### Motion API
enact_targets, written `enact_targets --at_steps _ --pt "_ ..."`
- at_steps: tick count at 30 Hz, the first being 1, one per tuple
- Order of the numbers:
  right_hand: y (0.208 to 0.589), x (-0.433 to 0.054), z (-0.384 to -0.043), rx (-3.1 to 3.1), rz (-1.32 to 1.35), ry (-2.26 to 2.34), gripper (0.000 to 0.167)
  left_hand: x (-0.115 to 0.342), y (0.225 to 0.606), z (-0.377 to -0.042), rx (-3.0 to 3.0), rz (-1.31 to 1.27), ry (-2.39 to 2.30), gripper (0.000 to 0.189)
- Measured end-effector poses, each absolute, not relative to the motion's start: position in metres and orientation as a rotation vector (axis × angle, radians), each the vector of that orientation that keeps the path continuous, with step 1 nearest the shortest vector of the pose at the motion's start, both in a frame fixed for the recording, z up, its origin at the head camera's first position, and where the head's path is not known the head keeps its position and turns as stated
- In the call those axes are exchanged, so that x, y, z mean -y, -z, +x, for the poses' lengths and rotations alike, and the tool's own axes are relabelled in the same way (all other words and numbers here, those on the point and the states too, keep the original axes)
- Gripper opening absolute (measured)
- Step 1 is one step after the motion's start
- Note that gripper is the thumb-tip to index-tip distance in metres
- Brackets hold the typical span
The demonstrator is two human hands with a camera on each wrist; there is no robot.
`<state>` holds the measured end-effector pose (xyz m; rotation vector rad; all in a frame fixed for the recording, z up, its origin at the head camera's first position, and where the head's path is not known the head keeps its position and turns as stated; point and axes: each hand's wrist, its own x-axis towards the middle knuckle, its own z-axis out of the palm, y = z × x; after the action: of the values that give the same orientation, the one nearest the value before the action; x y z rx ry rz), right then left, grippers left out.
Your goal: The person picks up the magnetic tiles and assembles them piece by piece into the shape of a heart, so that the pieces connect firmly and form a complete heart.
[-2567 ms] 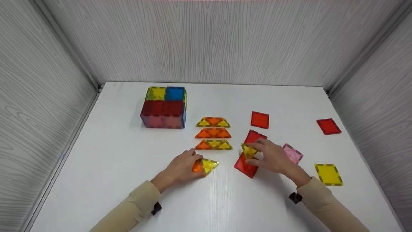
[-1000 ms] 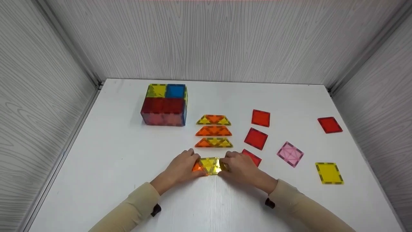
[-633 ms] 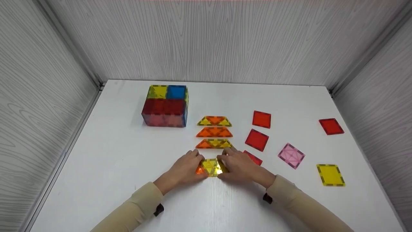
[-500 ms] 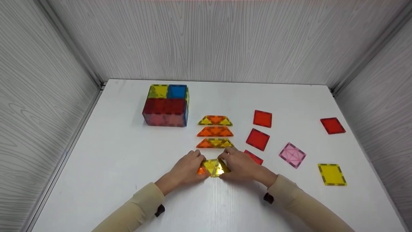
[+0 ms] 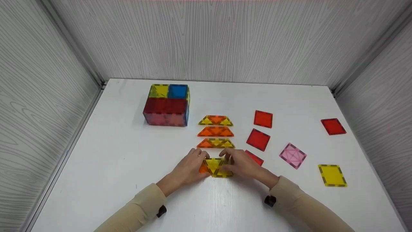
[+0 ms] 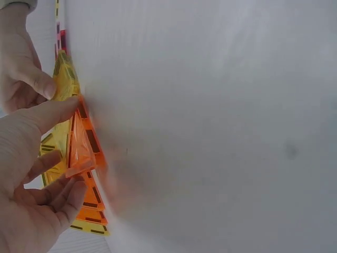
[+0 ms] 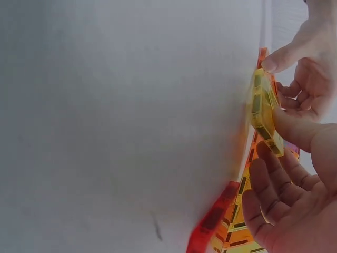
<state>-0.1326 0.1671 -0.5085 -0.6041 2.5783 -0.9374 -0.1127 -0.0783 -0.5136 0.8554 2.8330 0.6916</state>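
Observation:
My left hand (image 5: 190, 166) pinches an orange triangular magnetic tile (image 6: 81, 142) between thumb and fingers, just above the tabletop. Against its right side is a yellow triangular magnetic tile (image 5: 212, 163), point toward me. A second yellow triangle (image 5: 225, 174) continues the row, making a trapezoid. My right hand (image 5: 243, 162) has its thumb on this last tile, and its index finger is bent near the far edge. In the right wrist view, the yellow tile's edge (image 7: 263, 105) tilts up beside the thumb. Fingers partly cover both end tiles.
Beyond the hands lie three flat trapezoid strips (image 5: 215, 131) of orange and yellow triangles. A box of coloured tiles (image 5: 165, 106) stands back left. To the right are several red squares (image 5: 258, 139), a pink square (image 5: 293, 155) and a yellow square (image 5: 332, 175).
My right hand has brought a yellow triangle leftward from over the red squares to the row's right end. Just now its fingers have loosened and spread slightly; the left hand keeps its grip.

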Motion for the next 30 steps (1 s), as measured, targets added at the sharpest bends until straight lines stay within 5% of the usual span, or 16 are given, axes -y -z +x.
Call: enact_targets --at_steps 9,17,25,30 --pt "0.505 -0.169 -0.133 -2.673 -0.673 1.014 0.016 0.077 0.508 -0.116 -2.919 0.935 -0.907 0.02" --pt "0.503 -0.174 -0.131 -2.795 -0.752 0.961 0.01 0.069 0.506 -0.119 -2.935 0.942 -0.934 0.015" --pt "0.505 -0.175 -0.13 -2.83 -0.798 0.899 0.017 0.067 0.506 -0.122 -2.937 0.931 -0.949 0.013" --pt "0.506 -0.187 -0.125 -2.9 -0.831 0.686 0.043 0.072 0.506 -0.12 -2.936 0.947 -0.918 0.015"
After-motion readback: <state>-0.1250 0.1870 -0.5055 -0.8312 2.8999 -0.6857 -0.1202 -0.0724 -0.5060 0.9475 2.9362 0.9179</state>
